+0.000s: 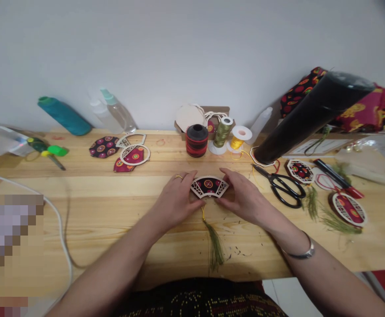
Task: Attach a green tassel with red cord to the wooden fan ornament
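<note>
Our left hand (pixel 175 200) and right hand (pixel 245 193) pinch the fan-shaped ornament (pixel 209 186) by its ends between thumbs and fingers, mid-scene over the table (pixel 113 207). A green tassel (pixel 215 244) shows nearer; scissors (pixel 273 177) lie right, a red-and-black spool (pixel 197 143) stands farther.

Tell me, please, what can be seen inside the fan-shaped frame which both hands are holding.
Inside the fan-shaped frame there is dark fabric with round, reddish motifs. Whatever lies beneath the fabric is covered, and the frame's underside is out of sight.
</note>
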The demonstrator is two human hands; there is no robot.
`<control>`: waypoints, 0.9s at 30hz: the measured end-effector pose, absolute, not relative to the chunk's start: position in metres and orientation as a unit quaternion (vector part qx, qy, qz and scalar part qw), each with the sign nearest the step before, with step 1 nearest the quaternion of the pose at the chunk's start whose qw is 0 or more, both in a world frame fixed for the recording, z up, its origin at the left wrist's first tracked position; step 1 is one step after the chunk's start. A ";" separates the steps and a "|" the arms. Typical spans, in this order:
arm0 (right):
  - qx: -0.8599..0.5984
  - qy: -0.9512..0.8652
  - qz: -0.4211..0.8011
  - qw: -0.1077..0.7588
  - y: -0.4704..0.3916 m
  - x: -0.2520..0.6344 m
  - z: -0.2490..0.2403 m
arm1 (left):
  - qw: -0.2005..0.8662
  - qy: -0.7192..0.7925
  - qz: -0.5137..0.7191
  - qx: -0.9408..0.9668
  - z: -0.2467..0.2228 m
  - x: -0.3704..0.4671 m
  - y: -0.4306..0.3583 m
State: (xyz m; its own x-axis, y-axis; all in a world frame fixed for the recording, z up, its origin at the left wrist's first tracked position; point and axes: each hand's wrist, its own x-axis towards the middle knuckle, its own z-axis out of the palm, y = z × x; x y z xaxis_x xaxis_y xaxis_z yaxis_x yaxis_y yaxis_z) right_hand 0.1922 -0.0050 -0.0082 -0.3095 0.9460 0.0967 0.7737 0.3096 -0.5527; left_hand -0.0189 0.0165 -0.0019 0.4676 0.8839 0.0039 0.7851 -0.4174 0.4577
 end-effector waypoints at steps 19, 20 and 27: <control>-0.570 -0.759 0.239 0.203 -0.005 0.205 -0.005 | 0.203 0.504 0.129 0.829 -0.004 -0.022 0.016; -0.573 -0.761 0.230 0.200 -0.005 0.207 -0.003 | 0.208 0.503 0.128 0.829 -0.003 -0.023 0.016; -0.564 -0.781 0.190 0.188 -0.004 0.209 0.004 | 0.218 0.509 0.132 0.822 0.002 -0.029 0.022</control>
